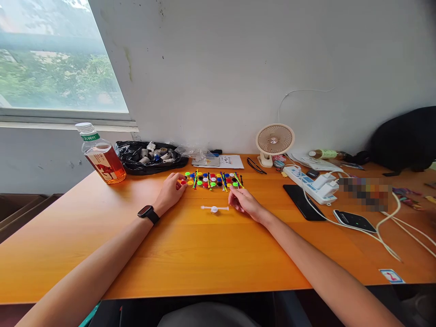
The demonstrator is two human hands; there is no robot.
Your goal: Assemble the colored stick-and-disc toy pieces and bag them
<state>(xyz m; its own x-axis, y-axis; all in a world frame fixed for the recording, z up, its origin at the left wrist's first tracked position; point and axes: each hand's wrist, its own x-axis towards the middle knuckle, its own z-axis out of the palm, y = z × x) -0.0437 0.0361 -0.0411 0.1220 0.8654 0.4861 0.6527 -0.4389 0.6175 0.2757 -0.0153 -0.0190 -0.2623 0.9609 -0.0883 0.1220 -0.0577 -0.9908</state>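
Observation:
A cluster of coloured round connector pieces and thin sticks [213, 180] lies on the orange table [190, 254]. My left hand [172, 190], with a black watch on the wrist, rests at the cluster's left end, fingertips touching the pieces there; its fingers are curled. My right hand [243, 201] sits just below the cluster's right end, fingers bent together as in a pinch; what they hold, if anything, is too small to see. Between the hands lies a white hub with two white sticks [214, 209], touched by neither hand.
A bottle of amber drink [100, 154] stands at the left. A black bag of small parts [150, 156] lies behind the cluster. A small fan [274, 143], glasses [256, 166], power strip [311, 184], black phone [303, 202], a dark device [354, 221] and white cables [391, 227] fill the right side.

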